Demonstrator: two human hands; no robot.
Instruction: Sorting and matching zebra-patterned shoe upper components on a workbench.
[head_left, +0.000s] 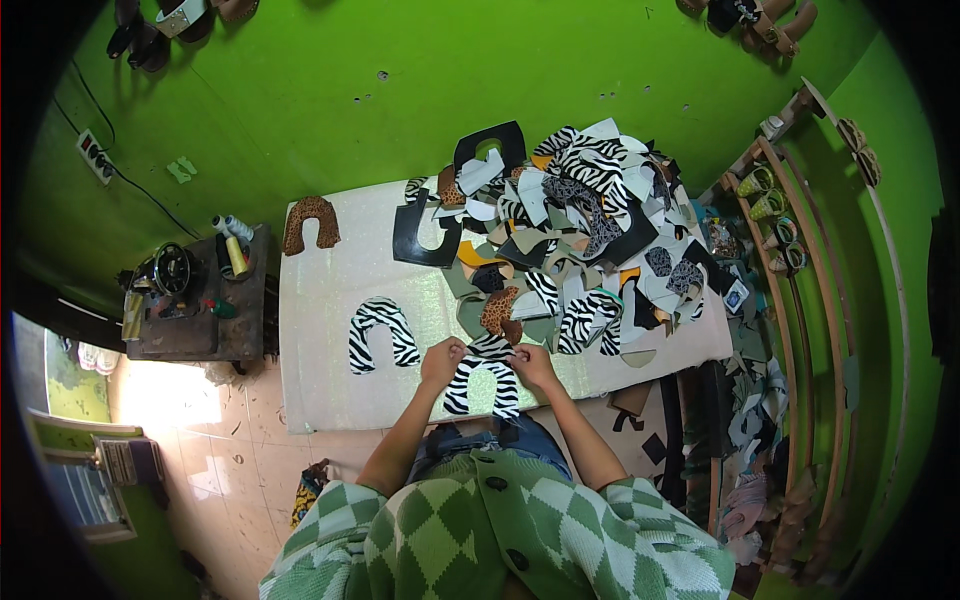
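Observation:
At the table's near edge I hold a small black-and-white zebra-print piece (490, 347) between my two hands. My left hand (443, 362) pinches its left end, and my right hand (532, 364) pinches the right end. Just below it lies a U-shaped zebra-print piece (457, 392) with its opening toward me; whether the two are joined I cannot tell. To the left rests another zebra-print U piece (361, 340). A leopard-print U piece (310, 226) sits at the table's far left corner.
A heap of cut scraps (560, 220) covers the table's far right. Left of the pale table (345, 405) stands a sewing machine (172, 270) on a dark stand with thread cones (237, 255). A wooden rack with sandals (768, 205) lines the right wall, and scraps (745, 400) lie beneath it.

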